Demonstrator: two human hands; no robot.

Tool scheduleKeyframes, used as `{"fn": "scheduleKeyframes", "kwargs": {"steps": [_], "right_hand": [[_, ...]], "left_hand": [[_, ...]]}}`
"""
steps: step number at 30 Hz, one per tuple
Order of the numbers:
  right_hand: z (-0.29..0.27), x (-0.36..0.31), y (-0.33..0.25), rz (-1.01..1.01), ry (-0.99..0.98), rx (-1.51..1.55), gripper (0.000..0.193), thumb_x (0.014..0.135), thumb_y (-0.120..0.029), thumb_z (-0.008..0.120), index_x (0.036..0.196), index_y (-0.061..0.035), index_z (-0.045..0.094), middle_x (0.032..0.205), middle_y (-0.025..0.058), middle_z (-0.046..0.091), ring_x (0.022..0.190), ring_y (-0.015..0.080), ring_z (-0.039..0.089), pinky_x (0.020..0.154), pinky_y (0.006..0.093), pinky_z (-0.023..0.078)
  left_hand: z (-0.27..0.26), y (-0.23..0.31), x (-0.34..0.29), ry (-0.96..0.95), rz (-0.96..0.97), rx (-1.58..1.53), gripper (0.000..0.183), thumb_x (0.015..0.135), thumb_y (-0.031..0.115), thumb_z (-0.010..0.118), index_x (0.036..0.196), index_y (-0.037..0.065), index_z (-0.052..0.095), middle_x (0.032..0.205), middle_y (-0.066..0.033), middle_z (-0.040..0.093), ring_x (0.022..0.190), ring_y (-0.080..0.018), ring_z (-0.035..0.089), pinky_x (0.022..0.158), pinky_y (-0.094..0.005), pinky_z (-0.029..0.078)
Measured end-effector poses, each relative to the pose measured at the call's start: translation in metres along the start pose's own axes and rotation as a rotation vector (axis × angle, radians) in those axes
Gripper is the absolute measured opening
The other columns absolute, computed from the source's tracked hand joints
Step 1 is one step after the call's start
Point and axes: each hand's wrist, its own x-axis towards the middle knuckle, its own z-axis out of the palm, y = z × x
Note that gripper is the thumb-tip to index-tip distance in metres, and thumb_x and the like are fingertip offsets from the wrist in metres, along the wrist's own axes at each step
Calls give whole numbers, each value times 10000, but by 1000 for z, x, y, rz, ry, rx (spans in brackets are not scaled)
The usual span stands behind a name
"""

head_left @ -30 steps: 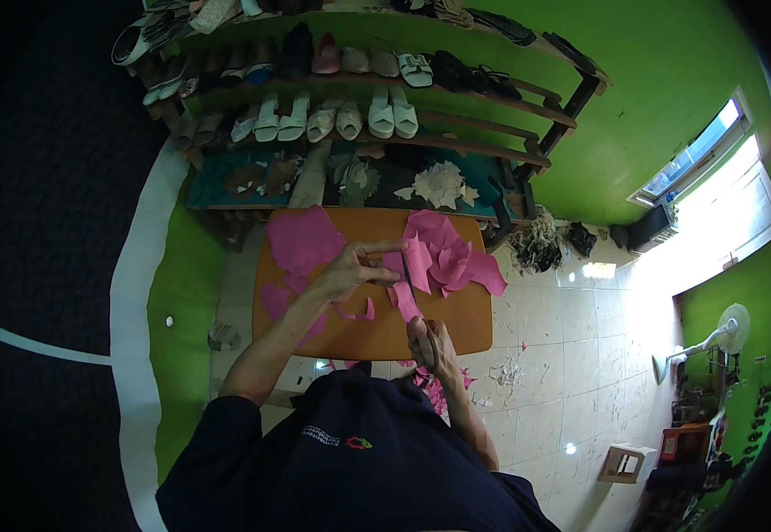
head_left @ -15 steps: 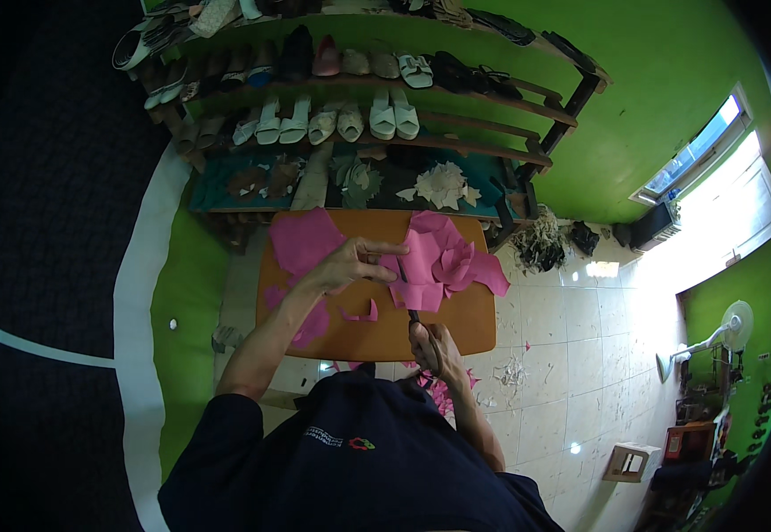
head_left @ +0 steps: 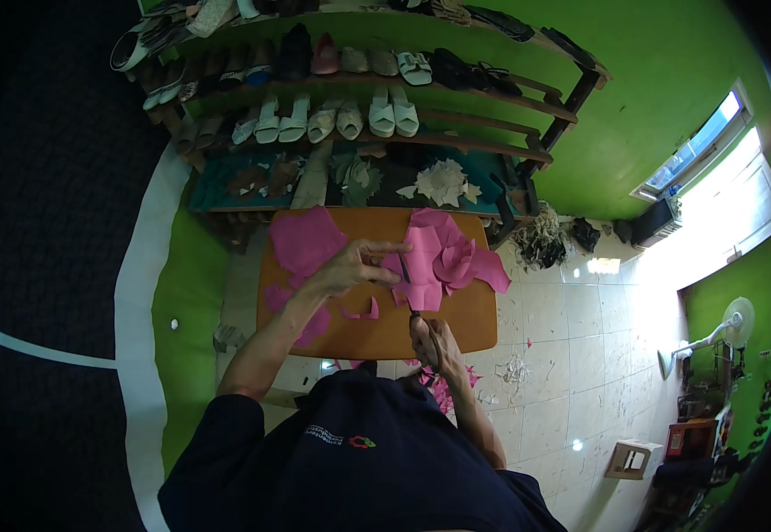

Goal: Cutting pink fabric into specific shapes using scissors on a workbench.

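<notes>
My right hand [head_left: 434, 343] is closed around the handles of a pair of dark scissors [head_left: 415, 314] at the near side of the brown table [head_left: 367, 335]. The blades point away from me and lie at the left part of a pink sheet piece [head_left: 424, 266]. From the left, my left hand [head_left: 350, 268] reaches to the same piece and holds its left edge between the fingers, beside the blades. The thumb is partly hidden. Curled pink pieces [head_left: 456, 260] lie against the right side of the held piece.
A larger pink sheet [head_left: 304, 239], another pink piece [head_left: 313, 321] and a thin offcut [head_left: 367, 310] lie on the table's left half. Behind it rises a rack [head_left: 469, 146] of shoes. Pink scraps [head_left: 443, 390] litter the floor by my right forearm. A white fan [head_left: 736, 324] stands right.
The pink piece has shifted slightly between my hands, and the scissor blades show a little more clearly at its left side. Both hands stay nearly in place.
</notes>
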Motion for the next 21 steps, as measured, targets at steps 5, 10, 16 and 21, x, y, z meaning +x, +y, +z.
{"fn": "scheduleKeyframes", "kwargs": {"steps": [5,10,16,21], "right_hand": [[1,2,5,7,41,-1,588,878,-620,626,668,-97,458,528,-37,413,413,75,406,379,267,327],[1,0,5,19,28,18,570,889,-595,630,665,-100,459,537,-36,418,421,71,402,388,260,339],[-3,-2,3,-39,-36,1,578,897,-609,608,682,-91,469,566,-22,439,450,73,416,418,257,363],[-4,-1,1,-23,-24,-61,608,900,-636,579,702,-67,493,568,-15,443,452,82,424,421,266,371]], "left_hand": [[10,4,-3,59,37,-77,596,802,-67,720,1366,46,563,1273,-152,629,937,-179,708,875,-314,581],[3,2,-4,156,6,76,555,787,0,770,1317,87,628,948,-22,676,725,-81,612,727,-229,514],[-10,-4,2,13,-10,46,566,779,-34,764,1316,84,625,1149,-33,673,932,-92,661,804,-244,535],[-5,-4,2,1,20,38,572,788,-29,747,1331,92,615,1048,-16,685,865,-77,657,760,-236,517]]}}
